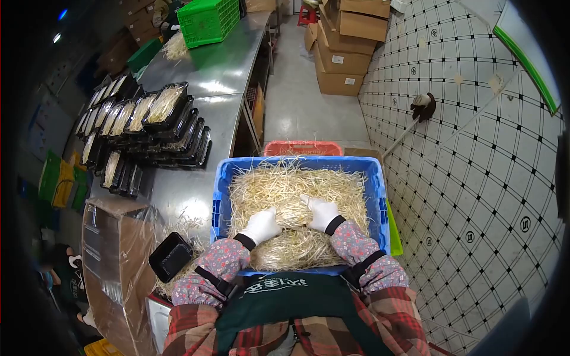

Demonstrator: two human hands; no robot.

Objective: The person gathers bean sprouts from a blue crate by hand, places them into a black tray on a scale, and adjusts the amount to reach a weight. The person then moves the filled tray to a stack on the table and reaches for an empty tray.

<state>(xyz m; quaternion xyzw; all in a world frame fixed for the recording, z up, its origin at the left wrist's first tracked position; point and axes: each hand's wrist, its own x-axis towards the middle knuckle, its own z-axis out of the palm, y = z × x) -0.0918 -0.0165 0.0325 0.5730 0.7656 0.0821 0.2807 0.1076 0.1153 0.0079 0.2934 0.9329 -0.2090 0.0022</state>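
Observation:
A blue crate filled with pale bean sprouts stands right in front of me. My left hand, in a white glove, is closed on sprouts near the middle of the crate. Opposite it, my right hand, also white-gloved, is closed on the other side of the same bunch. The fingertips of both are partly buried in the sprouts. An empty black tray lies tilted at the left, near loose sprouts on the metal table.
Stacked black trays of sprouts stand on the metal table at the left, with a green crate farther back. A plastic-wrapped box is at lower left. Behind the blue crate is a red crate; cardboard boxes stand beyond, beside the tiled wall.

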